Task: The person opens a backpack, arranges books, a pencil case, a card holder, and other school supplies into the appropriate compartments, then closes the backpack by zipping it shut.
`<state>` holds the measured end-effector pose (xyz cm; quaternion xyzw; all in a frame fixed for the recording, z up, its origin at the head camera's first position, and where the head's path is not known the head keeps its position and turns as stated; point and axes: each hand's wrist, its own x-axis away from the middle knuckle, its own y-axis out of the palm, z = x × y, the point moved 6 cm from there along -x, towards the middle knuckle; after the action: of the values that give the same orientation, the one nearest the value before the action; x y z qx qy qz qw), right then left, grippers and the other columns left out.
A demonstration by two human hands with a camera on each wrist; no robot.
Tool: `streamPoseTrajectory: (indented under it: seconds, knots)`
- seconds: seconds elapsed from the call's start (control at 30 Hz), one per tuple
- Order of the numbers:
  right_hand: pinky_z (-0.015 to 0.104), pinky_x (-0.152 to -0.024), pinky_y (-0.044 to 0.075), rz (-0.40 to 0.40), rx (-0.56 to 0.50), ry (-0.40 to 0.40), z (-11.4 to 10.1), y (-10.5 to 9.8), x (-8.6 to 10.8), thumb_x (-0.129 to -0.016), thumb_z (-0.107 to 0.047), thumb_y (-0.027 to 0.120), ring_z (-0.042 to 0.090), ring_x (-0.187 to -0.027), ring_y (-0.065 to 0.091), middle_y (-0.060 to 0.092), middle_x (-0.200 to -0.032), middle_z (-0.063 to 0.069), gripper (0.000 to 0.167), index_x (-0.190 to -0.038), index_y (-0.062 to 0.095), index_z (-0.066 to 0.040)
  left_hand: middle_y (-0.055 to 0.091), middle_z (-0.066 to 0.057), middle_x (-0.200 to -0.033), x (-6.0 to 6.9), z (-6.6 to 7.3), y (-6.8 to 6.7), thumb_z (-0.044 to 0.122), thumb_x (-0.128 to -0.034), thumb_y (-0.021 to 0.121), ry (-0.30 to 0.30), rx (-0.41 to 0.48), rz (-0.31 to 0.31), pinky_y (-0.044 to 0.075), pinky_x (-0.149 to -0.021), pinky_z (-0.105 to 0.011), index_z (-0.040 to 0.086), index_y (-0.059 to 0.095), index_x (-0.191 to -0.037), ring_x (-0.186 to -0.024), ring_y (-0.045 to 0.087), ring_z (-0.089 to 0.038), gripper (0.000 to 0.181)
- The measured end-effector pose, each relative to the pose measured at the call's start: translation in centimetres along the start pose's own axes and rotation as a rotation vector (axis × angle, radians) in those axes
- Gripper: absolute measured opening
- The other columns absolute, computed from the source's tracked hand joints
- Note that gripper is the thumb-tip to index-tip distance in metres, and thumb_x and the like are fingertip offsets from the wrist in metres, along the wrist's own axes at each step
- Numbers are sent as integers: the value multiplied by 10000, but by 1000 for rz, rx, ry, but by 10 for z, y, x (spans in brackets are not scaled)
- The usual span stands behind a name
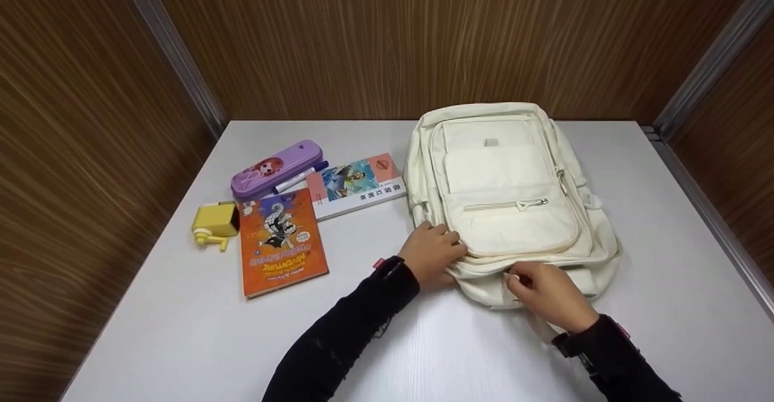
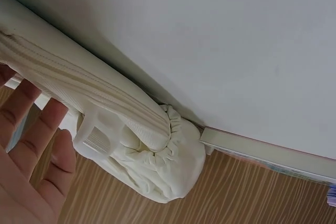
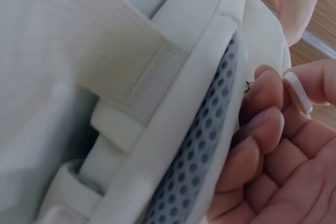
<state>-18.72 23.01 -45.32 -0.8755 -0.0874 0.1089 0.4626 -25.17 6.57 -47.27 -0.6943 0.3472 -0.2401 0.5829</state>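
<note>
A cream backpack (image 1: 499,169) lies front up on the table, its small front zipper pocket facing upward. At the bag's near left edge rests my left hand (image 1: 430,254); in the left wrist view its fingers (image 2: 39,124) are extended, only slightly bent, against the bag's side. My right hand (image 1: 547,293) is at the near end of the backpack. Seen from the right wrist, it pinches a pale zipper pull (image 3: 297,93) between thumb and forefinger, with the other fingers curled. Grey mesh padding (image 3: 197,150) and a webbing strap (image 3: 131,56) show beside it.
Left of the bag lie an orange book (image 1: 284,251), a second book (image 1: 357,184) with a picture cover, a marker (image 1: 299,178) and a purple pencil case (image 1: 278,169). A yellow crank pencil sharpener (image 1: 216,219) stands farthest left. Wood-grain panels (image 1: 338,39) enclose the white table (image 1: 181,329).
</note>
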Motion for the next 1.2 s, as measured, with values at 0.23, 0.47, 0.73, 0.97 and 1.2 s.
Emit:
streamPoseTrajectory:
  seconds: [0.23,0.47,0.73,0.97,1.2]
  knots:
    - [208,-535,326,14,46,-49,-15,7,-4,-875,-96,624,17,-540,390,426,-580,-127,267,-646,552,-214,653,101,-1087,-3,6,0,627,-740,690,-61,-29,22,464,-858,-339,317,650,-1114,-1005,589,-147,486]
    - [233,-520,317,84,130,-49,-26,12,-6,-845,-87,652,52,-524,378,397,-570,-102,322,-607,467,-199,662,93,-1049,-8,13,0,581,-786,658,-112,-45,55,464,-835,-338,299,652,-1093,-964,604,-147,417]
    - [213,-518,331,61,88,-126,-39,34,-10,-842,-108,657,17,-529,387,438,-576,-126,229,-661,548,-197,635,101,-1020,-10,21,-3,625,-744,686,-214,-75,111,462,-819,-321,295,622,-1075,-970,598,-129,472]
    - [196,-525,329,17,-9,-84,-24,34,-11,-860,-105,649,-5,-523,382,431,-581,-139,223,-677,583,-214,614,76,-1140,0,8,-6,552,-711,756,-119,78,147,423,-915,-332,269,611,-1136,-1099,543,-153,531]
    - [181,-545,337,-28,-99,-78,-10,28,-1,-881,-108,638,-22,-548,397,431,-595,-162,237,-681,609,-231,504,44,-1459,2,-36,-9,233,-816,747,-119,102,-8,278,-1177,-516,292,571,-1316,-1445,350,-300,533]
